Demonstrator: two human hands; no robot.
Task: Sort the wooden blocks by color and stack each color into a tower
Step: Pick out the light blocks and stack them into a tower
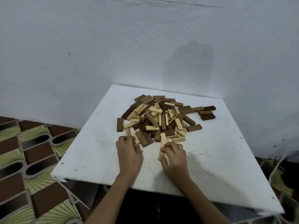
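Observation:
A mixed heap of wooden blocks [159, 118], pale, mid-brown and dark brown, lies on the far half of the white table [210, 159]. Three dark brown blocks [207, 113] lie side by side at the heap's right. My right hand [175, 156] is at the heap's near edge and pinches a pale block [161, 153] between thumb and fingers. Another pale block [163, 138] lies just beyond it. My left hand [129, 153] sits at the heap's near-left edge with fingers curled over pale blocks [136, 139]; what it holds is hidden.
The table stands against a white wall [145, 46]. A patterned floor [32, 159] shows to the left and far right. A single mid-brown block [120, 124] lies apart at the heap's left. Bare tabletop stretches along the near and right sides.

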